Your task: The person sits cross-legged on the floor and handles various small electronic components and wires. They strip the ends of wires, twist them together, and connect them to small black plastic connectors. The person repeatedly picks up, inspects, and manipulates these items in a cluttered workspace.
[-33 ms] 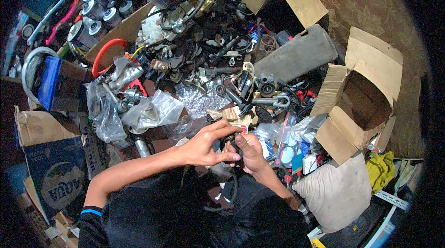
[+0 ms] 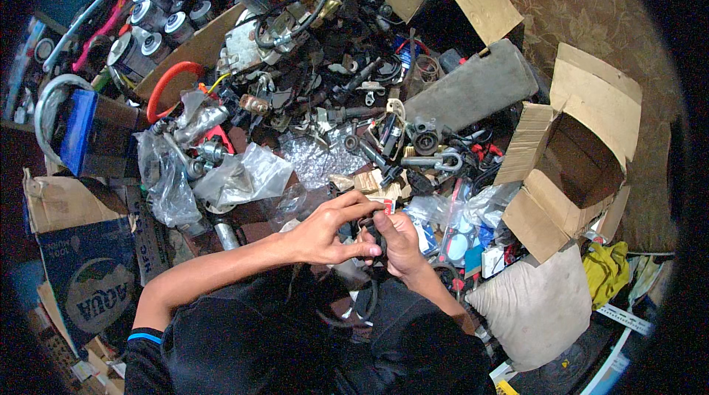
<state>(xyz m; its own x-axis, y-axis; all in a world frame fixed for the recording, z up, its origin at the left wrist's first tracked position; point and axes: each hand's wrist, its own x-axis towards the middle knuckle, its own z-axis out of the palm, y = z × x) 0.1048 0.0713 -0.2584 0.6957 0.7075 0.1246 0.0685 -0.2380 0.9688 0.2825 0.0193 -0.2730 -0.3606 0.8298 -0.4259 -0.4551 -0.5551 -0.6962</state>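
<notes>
At the lower middle, my left hand [image 2: 330,231] reaches across and closes its thumb and forefinger on a small dark part [image 2: 378,238]. My right hand [image 2: 401,244] is wrapped round the same part from the right. Fingers hide most of it, so its exact kind does not show. A dark curved hose or cable [image 2: 371,299] hangs below the hands, in front of my dark clothing; whether it joins the held part I cannot tell. Just beyond my fingertips lie torn brown cardboard pieces [image 2: 369,182] and a small red-and-white packet [image 2: 387,205].
A heap of dark metal parts [image 2: 317,77] fills the far middle. Clear plastic bags [image 2: 247,173] lie left. A grey pad [image 2: 473,85], an opened cardboard box [image 2: 583,166] and a pale cushion [image 2: 535,306] stand right. A blue carton [image 2: 88,269] is at the left; spray cans [image 2: 151,15] stand behind.
The dark hose or cable below my hands has shifted, and its loop now bends further left. Both hands keep nearly the same place and grip.
</notes>
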